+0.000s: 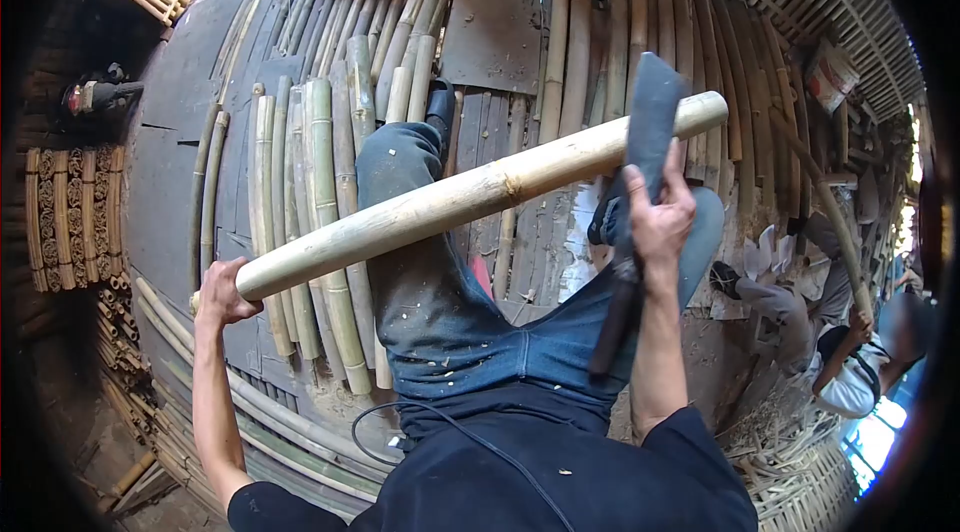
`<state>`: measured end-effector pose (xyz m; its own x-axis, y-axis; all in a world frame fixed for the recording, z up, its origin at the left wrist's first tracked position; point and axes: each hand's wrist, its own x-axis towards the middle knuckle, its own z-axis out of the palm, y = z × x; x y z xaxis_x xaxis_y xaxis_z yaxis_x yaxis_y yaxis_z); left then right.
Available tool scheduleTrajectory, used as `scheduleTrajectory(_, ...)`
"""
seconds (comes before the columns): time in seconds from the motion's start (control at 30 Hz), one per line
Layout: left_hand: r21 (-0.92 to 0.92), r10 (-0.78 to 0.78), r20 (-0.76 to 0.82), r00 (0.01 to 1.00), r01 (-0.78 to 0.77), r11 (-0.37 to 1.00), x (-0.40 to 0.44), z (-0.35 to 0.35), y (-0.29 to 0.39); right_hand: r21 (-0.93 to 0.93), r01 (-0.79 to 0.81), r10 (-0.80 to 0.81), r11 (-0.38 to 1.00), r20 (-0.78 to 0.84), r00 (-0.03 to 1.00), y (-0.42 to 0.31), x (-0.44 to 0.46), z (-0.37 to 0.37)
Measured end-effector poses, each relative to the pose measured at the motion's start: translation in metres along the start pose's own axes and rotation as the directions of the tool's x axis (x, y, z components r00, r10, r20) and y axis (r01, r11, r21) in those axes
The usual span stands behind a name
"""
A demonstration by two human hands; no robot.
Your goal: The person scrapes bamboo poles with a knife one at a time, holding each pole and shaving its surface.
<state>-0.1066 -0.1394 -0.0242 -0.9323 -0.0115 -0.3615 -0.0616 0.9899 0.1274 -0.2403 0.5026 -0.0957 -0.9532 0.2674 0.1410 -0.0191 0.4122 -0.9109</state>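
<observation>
A pale bamboo pole [420,212] lies slanted across my lap, its right end higher in view. My left hand [228,292] is closed around the pole's lower left end. In my right hand [662,222] is a machete with a broad dark blade [652,112] and a long dark handle [615,327]. The grip is close to where blade and handle meet, with thumb and forefinger reaching up along the blade. The blade crosses in front of the pole near its right end; whether the two touch I cannot tell.
Cut bamboo lengths [322,172] lie by my knee. A slatted bamboo floor [575,42] runs ahead, with a flat board [490,37] on it. Tied bundles [75,222] are stacked at left. Another person [855,362] at right holds a long pole [835,217].
</observation>
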Motion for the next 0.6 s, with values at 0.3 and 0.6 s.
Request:
scheduleTrajectory(0.3,-0.026,0.037,0.058,0.998,-0.036,0.999,0.007,-0.010,0.005,0.178,0.128,-0.202,0.976,0.498,0.844,-0.074,-0.115,0.084)
scheduleTrajectory(0.6,-0.191,-0.015,0.148,0.989,0.044,0.981,0.000,0.017,-0.003,0.017,0.091,-0.092,0.996,0.075,0.993,-0.029,-0.010,0.018)
